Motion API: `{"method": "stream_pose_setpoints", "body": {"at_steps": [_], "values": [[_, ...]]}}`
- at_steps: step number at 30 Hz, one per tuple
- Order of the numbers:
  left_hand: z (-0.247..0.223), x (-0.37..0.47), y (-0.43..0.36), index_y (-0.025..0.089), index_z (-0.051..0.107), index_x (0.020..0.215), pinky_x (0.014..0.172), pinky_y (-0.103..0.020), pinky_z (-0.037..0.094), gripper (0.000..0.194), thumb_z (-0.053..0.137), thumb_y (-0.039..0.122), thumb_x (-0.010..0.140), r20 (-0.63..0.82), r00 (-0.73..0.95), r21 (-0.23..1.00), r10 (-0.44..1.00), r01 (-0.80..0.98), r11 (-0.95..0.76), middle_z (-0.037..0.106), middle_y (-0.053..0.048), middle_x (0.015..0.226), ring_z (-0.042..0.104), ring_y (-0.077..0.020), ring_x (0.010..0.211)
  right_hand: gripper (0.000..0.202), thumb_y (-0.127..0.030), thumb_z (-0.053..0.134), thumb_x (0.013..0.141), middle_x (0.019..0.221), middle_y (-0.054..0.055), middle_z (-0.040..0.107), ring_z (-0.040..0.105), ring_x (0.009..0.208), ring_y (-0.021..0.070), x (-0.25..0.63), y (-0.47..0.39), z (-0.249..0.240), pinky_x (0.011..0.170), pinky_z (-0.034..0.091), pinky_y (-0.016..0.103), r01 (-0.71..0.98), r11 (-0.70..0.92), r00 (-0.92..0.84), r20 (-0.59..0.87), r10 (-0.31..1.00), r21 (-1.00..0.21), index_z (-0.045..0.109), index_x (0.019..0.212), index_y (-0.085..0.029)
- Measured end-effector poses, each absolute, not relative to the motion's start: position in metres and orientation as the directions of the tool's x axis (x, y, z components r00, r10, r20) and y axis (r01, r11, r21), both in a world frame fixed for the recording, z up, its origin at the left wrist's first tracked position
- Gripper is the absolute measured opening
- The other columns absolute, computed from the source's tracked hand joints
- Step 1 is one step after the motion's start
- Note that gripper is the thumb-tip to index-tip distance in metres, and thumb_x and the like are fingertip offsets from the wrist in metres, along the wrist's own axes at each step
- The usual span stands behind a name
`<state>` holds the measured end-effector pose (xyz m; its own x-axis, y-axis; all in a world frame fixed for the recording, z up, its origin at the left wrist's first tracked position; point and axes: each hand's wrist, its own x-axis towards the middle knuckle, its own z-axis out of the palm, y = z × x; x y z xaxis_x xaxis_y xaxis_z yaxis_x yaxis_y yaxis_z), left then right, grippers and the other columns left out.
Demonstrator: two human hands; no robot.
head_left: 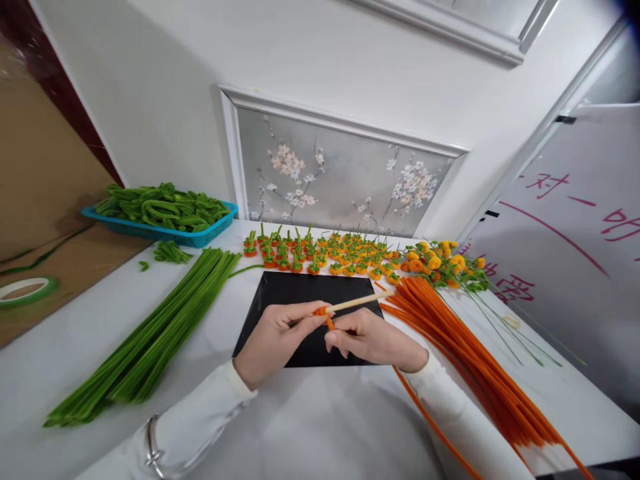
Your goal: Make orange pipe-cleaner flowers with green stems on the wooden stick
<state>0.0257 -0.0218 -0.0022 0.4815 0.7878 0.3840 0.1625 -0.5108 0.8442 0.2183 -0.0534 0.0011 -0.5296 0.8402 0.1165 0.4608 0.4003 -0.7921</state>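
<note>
- Nearest you, at 6 o'clock from the black mat [300, 287], bare counter [345, 413] left room for both forearms; an orange strand [425, 413] ran by your right sleeve at 5 o'clock, worth keeping clear of your cuff.
- Over the mat, your left hand [273, 337] pinched the small orange coil [321, 311] at the end of the wooden stick [363, 300]; the stick's free end aimed at 2 o'clock.
- Your right hand [367, 333] gripped the coil's short tail [330, 323] between thumb and fingers, just below the stick.
- For neat work, the winding seemed to want a light, constant pull, each turn snug against the last, with the left grip firm enough that nothing slipped off the end.
- The orange bundle [465, 353] at 3 to 4 o'clock came close to your right wrist, so swings there were best kept small; the green bundle [150, 340] at 8 to 9 o'clock stood well apart from your left.
- Just past the mat's far edge, flower heads [350, 253] crowded 12 o'clock, leaving little reach that way.
- Farther, a blue basket [200, 237] at 10 o'clock stood near the wall.
</note>
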Motion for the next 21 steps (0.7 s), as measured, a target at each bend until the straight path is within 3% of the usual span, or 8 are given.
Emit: {"method": "stream_pose_setpoints", "body": {"at_steps": [4,6,9,12,16,18,21], "values": [[-0.002,0.026,-0.017,0.016,0.074,0.089,0.079,-0.028,0.052,0.023,0.059,0.032,0.082,0.281,0.459,0.902,0.843,0.175,-0.395,0.075,-0.004,0.089,0.067,-0.0216,0.087,0.025,-0.038,0.056,0.085,0.077,0.000,0.059,0.055,0.067,0.0107,0.218,-0.051,-0.002,0.061,0.044,0.022,0.279,0.387,-0.291,0.306,0.906,-0.879,0.057,0.095,-0.016],[0.000,0.025,-0.017,0.015,0.074,0.085,0.070,-0.025,0.051,0.023,0.057,0.032,0.083,0.277,0.480,0.885,0.832,0.210,-0.415,0.074,-0.003,0.081,0.066,-0.0196,0.079,0.027,-0.039,0.058,0.084,0.074,0.000,0.058,0.056,0.067,0.0114,0.215,-0.049,-0.002,0.062,0.046,0.024,0.146,0.393,-0.162,0.370,0.915,-0.908,0.055,0.098,-0.017],[0.003,0.024,-0.019,0.015,0.071,0.077,0.062,-0.022,0.047,0.026,0.052,0.029,0.086,0.323,0.519,0.821,0.792,0.263,-0.507,0.069,-0.002,0.071,0.062,-0.0157,0.069,0.025,-0.041,0.056,0.085,0.064,-0.002,0.055,0.054,0.061,0.0112,0.210,-0.046,-0.005,0.061,0.046,0.025,0.031,0.365,-0.109,0.360,0.927,-0.931,0.058,0.089,-0.017],[0.004,0.024,-0.022,0.015,0.069,0.074,0.060,-0.022,0.045,0.027,0.050,0.027,0.087,0.370,0.535,0.770,0.760,0.282,-0.573,0.066,-0.001,0.068,0.059,-0.0148,0.065,0.027,-0.043,0.060,0.082,0.071,0.001,0.059,0.059,0.067,0.0125,0.203,-0.046,-0.010,0.066,0.050,0.028,-0.071,0.285,-0.132,0.293,0.947,-0.956,0.058,0.088,-0.017],[-0.001,0.025,-0.021,0.017,0.072,0.079,0.063,-0.023,0.048,0.022,0.055,0.029,0.084,0.405,0.446,0.768,0.798,0.308,-0.562,0.071,-0.002,0.075,0.062,-0.0170,0.070,0.040,-0.039,0.073,0.070,0.087,0.000,0.059,0.064,0.075,0.0136,0.193,-0.050,-0.016,0.067,0.055,0.029,-0.176,0.047,-0.291,0.098,0.952,-0.983,0.050,0.095,-0.020],[-0.001,0.024,-0.016,0.018,0.073,0.083,0.063,-0.024,0.049,0.019,0.059,0.031,0.081,0.392,0.332,0.824,0.858,0.287,-0.488,0.071,-0.002,0.074,0.063,-0.0164,0.068,0.045,-0.036,0.077,0.067,0.082,-0.002,0.059,0.065,0.065,0.0124,0.192,-0.052,-0.018,0.058,0.055,0.027,-0.156,-0.061,-0.418,0.011,0.908,-0.986,0.047,0.096,-0.019],[0.006,0.016,-0.005,0.016,0.073,0.082,0.061,-0.023,0.049,0.023,0.063,0.037,0.077,0.294,0.174,0.936,0.940,0.147,-0.320,0.069,-0.003,0.069,0.062,-0.0156,0.066,0.034,-0.037,0.071,0.074,0.069,-0.004,0.058,0.061,0.049,0.0091,0.199,-0.052,-0.019,0.048,0.051,0.022,-0.100,-0.148,-0.552,-0.069,0.831,-0.984,0.050,0.092,-0.016]]}}
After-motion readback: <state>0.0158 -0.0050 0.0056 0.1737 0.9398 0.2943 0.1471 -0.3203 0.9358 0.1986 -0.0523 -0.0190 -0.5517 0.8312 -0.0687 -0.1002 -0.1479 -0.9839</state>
